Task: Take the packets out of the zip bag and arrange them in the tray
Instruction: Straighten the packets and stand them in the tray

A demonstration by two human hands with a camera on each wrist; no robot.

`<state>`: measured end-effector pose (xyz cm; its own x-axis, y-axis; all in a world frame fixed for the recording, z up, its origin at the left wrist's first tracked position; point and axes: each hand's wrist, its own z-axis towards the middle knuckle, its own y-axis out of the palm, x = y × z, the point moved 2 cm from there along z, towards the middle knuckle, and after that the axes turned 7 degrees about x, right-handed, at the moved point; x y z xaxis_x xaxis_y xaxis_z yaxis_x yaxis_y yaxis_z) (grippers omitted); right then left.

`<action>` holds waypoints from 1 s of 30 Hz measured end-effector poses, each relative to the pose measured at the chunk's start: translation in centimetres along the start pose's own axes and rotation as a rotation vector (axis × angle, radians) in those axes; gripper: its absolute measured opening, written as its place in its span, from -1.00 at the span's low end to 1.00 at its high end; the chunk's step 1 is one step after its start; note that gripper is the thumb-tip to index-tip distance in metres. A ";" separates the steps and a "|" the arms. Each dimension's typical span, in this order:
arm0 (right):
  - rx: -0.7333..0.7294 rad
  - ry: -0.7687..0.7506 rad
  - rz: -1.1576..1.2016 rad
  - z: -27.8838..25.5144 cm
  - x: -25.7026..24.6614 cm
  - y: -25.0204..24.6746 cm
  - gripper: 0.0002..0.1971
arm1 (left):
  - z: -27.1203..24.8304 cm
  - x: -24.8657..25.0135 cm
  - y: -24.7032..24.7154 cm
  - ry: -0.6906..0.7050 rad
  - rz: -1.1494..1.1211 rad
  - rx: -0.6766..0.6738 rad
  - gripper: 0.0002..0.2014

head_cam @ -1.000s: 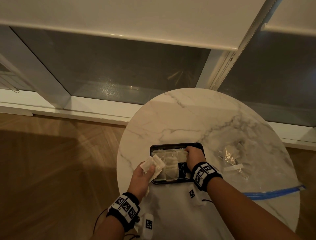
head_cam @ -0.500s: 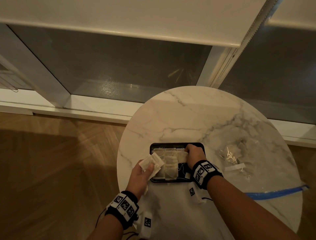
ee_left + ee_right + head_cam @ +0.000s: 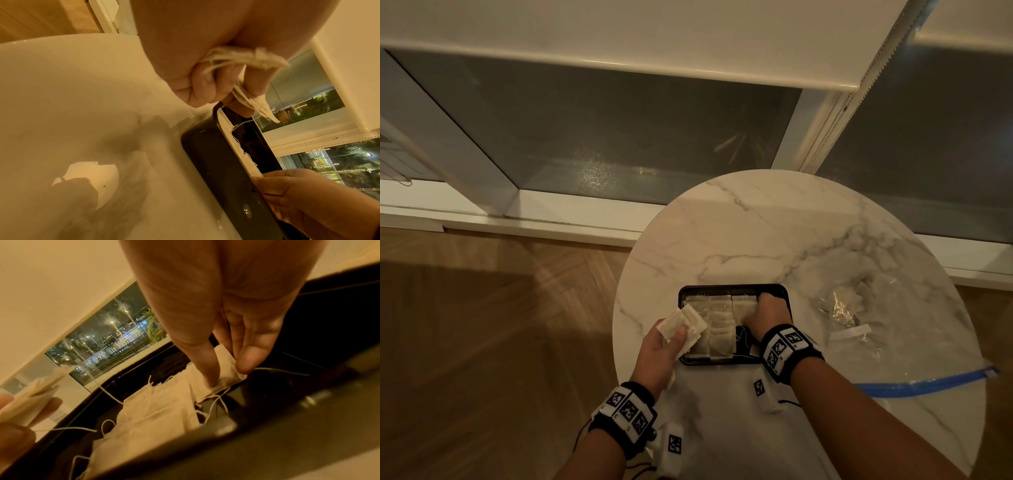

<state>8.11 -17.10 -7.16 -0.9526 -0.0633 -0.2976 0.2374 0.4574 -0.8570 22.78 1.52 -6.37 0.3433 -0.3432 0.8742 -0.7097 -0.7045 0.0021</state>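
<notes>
A black tray (image 3: 683,291) sits on the round marble table (image 3: 756,226), with rows of pale tea-bag packets (image 3: 719,325) in it. My left hand (image 3: 671,337) holds a small stack of packets (image 3: 683,322) over the tray's left edge; its fingers (image 3: 205,84) grip them. My right hand (image 3: 765,310) is down inside the tray's far right part, thumb and fingers (image 3: 246,356) pinching one packet (image 3: 224,369) against the laid rows. The clear zip bag (image 3: 893,329) with a blue zip strip lies to the right, with a few packets still inside.
The table stands against a window sill (image 3: 551,219) and dark glass. Wooden floor (image 3: 482,342) lies to the left. A white label strip (image 3: 851,332) shows on the bag.
My right hand has shifted slightly toward the tray's far right corner with its packet. The left hand keeps its stack in about the same place.
</notes>
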 end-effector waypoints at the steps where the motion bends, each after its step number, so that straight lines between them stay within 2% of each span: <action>1: -0.004 0.013 -0.003 -0.1 -0.1 0.1 -0.69 | 0.0 -0.1 0.0 0.002 0.005 0.000 -0.78; 8: 0.001 0.085 0.085 -0.1 0.2 0.2 -0.74 | 0.1 -0.1 -0.1 0.003 0.025 -0.001 -0.77; 22: 0.020 0.050 0.207 -0.9 0.4 -0.6 -0.68 | -0.4 0.4 0.0 0.000 0.033 -0.006 -0.76; 27: 0.093 0.020 0.250 -1.7 0.4 -2.1 -0.54 | -0.9 1.3 0.1 0.026 0.033 -0.010 -0.77; 30: 0.140 -0.017 0.300 -2.6 0.3 -3.2 -0.60 | -1.4 2.3 0.4 0.043 0.037 -0.019 -0.82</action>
<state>6.56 -16.24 -3.43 -0.8332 0.0407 -0.5515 0.5319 0.3316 -0.7792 22.41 1.37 -3.69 0.2904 -0.3420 0.8937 -0.7332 -0.6796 -0.0218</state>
